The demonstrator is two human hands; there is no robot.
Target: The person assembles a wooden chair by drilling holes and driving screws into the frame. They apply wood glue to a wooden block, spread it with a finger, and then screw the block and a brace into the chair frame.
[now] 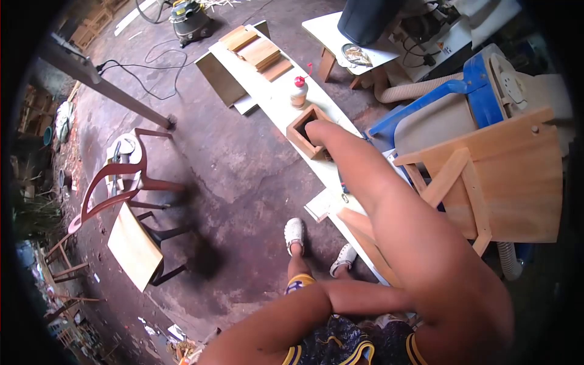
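Note:
On the long white bench stands an open wooden box point(298, 144). My right arm reaches down the bench, and my right hand point(316, 130) is inside the box, so its fingers are hidden. Just behind the box is a bottle with a red cap point(298, 94). My left forearm point(368, 297) crosses in front of my body, and my left hand is hidden behind my right arm. A small dark and blue tool point(344, 190) lies on the bench, partly covered by my right arm.
Wooden boards point(258, 53) lie at the bench's far end. A white table point(328, 27) with a black bin point(365, 21) stands beyond. At right are a blue-framed machine point(480, 79) and a wooden piece point(523, 182). Chairs point(115, 167) and a vacuum point(190, 23) stand left.

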